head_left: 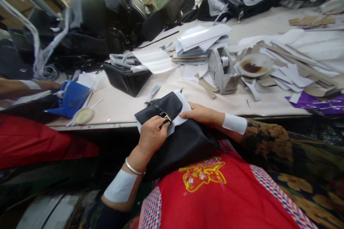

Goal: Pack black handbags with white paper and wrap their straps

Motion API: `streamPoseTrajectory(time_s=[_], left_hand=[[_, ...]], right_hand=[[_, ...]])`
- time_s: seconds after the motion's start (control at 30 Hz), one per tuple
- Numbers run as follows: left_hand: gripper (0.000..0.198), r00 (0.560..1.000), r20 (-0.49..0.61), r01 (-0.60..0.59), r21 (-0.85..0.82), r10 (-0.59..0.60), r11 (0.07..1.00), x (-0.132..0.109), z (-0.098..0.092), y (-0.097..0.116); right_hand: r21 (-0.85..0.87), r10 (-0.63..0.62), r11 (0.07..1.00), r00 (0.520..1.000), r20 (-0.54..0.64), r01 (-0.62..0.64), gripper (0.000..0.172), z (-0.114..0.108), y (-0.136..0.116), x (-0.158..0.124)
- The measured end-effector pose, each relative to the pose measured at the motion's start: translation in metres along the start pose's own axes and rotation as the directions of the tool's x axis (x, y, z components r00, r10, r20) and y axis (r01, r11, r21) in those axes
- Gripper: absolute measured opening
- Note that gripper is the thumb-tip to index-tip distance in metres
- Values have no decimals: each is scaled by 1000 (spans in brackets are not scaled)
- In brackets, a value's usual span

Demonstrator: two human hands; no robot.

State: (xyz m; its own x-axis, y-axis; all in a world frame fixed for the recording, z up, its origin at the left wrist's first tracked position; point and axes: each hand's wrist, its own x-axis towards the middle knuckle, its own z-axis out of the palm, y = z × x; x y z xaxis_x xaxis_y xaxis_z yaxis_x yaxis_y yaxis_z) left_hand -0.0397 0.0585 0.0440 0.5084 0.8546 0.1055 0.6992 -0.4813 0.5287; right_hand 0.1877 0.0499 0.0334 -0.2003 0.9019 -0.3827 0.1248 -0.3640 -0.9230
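Observation:
A black leather bag (182, 143) lies in my lap against the table's near edge, with a white lining piece (182, 109) showing under its flap. My left hand (153, 136) is closed on the flap by its metal buckle (166, 116), fingers pinched there. My right hand (200, 113) lies flat on the white lining and the bag, fingers stretched out and pressing down. Both wrists carry white bands, the left one also a silver bangle.
A grey tape dispenser (223, 71), a white dish with brown glue (252, 66) and stacks of white and tan paper pieces (290, 68) cover the table. A black bag (126, 78) stands at centre left. A blue tub (72, 98) and other people's arms are at left.

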Motion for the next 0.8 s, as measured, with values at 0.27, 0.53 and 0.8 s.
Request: streamPoseTrajectory(time_s=[0.27,0.53,0.8], left_hand=[[18,1000,-1,-8,-4,8,1000,1,0,-1],[18,998,-24,-50,35,50,998,-6,4,0],[13,996,-84,-38,-163,24,986,-6,5,-13]], right_hand=[[77,-19,997,999,41,16,34,2,-3,-3],[160,-12,987,996,86,-2,36,2,-3,-12],[105,-83,991,996,43,79,48,-11,4,-18]])
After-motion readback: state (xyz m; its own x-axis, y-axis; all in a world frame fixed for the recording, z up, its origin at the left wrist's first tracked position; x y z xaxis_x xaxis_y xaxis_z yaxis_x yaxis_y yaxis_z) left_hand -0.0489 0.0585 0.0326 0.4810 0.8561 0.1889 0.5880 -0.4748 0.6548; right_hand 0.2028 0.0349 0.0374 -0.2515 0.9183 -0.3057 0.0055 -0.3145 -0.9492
